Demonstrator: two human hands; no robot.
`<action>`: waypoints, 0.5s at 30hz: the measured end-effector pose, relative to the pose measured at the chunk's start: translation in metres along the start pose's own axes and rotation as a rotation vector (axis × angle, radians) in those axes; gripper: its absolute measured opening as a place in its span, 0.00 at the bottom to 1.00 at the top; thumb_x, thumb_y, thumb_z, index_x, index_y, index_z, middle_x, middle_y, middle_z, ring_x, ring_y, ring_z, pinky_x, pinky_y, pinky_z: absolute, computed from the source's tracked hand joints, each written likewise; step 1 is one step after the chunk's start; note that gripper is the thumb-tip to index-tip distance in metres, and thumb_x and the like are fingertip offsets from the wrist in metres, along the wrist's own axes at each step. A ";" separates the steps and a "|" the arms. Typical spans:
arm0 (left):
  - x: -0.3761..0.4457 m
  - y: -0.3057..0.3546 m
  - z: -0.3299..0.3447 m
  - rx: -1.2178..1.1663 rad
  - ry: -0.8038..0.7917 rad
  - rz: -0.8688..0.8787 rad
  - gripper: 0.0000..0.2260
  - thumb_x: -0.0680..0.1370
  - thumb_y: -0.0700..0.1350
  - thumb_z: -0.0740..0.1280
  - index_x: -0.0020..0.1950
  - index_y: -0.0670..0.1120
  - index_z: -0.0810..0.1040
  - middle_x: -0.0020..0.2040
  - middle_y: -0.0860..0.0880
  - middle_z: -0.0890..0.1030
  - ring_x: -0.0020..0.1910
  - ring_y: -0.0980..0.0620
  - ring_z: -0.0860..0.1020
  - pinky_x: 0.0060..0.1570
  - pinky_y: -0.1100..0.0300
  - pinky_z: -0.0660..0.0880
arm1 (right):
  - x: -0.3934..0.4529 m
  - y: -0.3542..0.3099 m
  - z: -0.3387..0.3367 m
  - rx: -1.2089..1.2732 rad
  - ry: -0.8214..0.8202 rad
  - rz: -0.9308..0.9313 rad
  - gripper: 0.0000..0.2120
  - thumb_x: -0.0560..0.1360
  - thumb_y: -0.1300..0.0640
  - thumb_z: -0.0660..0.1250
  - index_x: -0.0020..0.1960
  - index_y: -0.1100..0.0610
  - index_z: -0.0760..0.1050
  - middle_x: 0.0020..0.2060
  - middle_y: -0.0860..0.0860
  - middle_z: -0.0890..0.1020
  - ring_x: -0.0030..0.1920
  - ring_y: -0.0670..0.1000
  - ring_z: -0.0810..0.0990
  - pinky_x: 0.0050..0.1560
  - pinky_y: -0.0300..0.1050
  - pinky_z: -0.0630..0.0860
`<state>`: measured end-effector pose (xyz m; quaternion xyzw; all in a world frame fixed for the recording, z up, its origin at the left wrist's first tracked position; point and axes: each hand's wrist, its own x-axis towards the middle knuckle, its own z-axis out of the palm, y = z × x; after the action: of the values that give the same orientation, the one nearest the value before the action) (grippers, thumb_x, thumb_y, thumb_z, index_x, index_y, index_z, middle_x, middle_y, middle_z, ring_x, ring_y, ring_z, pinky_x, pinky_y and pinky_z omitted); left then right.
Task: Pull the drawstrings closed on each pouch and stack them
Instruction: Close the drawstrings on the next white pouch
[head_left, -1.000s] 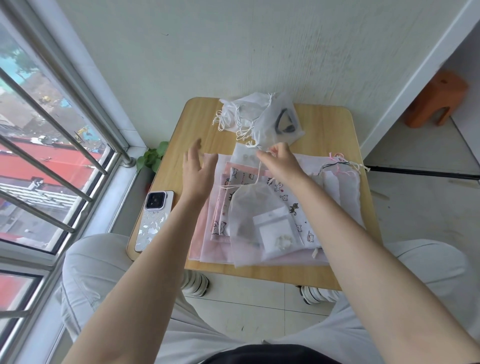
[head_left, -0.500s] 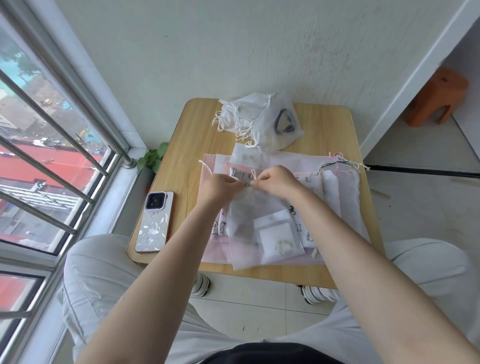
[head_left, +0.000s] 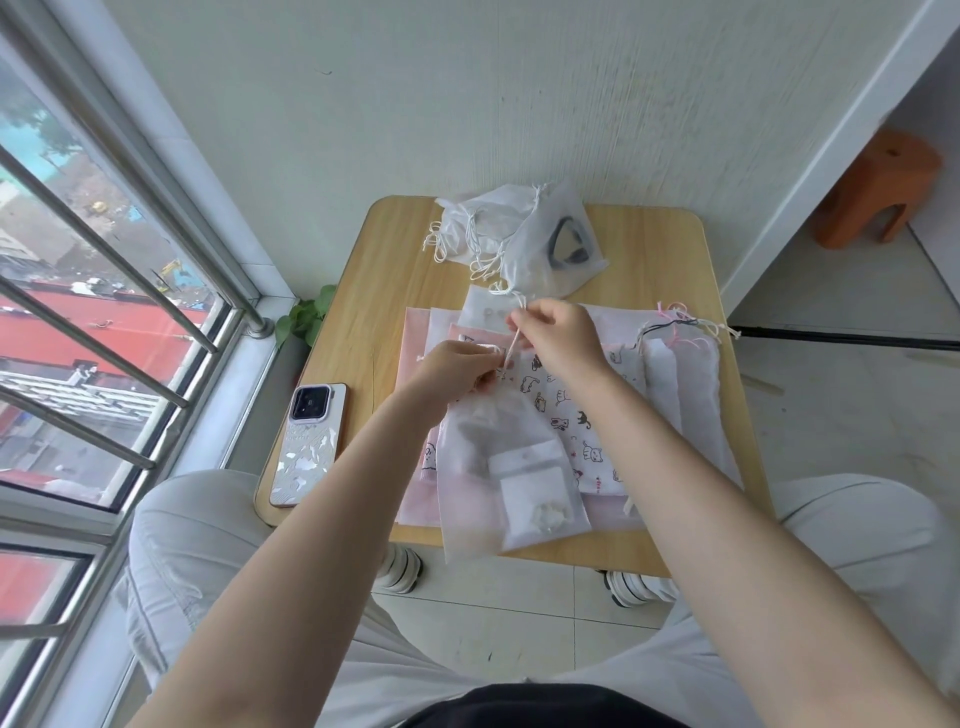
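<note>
Pouch mouth pinched by left hand; drawstring pinched by right hand, run up-away along pouch's long axis.

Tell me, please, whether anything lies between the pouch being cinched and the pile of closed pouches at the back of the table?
Nothing upright blocks the way. The sheer pouch is held at its neck by the left hand, the right hand pinching its drawstring. Only flat pouches lie between it and the closed pile.
</note>
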<state>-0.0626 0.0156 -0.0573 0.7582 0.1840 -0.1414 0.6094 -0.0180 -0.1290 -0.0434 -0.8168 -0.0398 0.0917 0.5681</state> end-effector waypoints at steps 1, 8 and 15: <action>-0.001 0.004 0.001 0.064 -0.062 0.004 0.07 0.75 0.44 0.70 0.41 0.42 0.85 0.31 0.51 0.75 0.31 0.54 0.69 0.32 0.65 0.66 | 0.000 -0.005 -0.001 0.034 -0.009 -0.027 0.08 0.77 0.57 0.65 0.43 0.56 0.82 0.40 0.49 0.85 0.44 0.51 0.84 0.52 0.48 0.80; -0.001 0.009 0.003 0.046 -0.202 0.064 0.13 0.79 0.51 0.67 0.37 0.47 0.84 0.31 0.51 0.74 0.32 0.55 0.68 0.34 0.65 0.65 | -0.003 -0.016 0.000 -0.082 -0.176 0.029 0.17 0.81 0.52 0.58 0.44 0.60 0.80 0.34 0.50 0.81 0.30 0.47 0.78 0.32 0.42 0.76; 0.009 0.000 -0.003 -0.137 0.006 0.058 0.13 0.81 0.44 0.63 0.40 0.44 0.82 0.29 0.49 0.78 0.30 0.53 0.72 0.36 0.61 0.69 | -0.007 -0.006 -0.013 -0.343 -0.290 0.122 0.15 0.76 0.47 0.64 0.40 0.58 0.75 0.31 0.53 0.73 0.30 0.49 0.69 0.32 0.41 0.64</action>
<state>-0.0549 0.0193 -0.0603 0.7201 0.1731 -0.1088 0.6630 -0.0221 -0.1399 -0.0327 -0.8806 -0.0866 0.2342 0.4028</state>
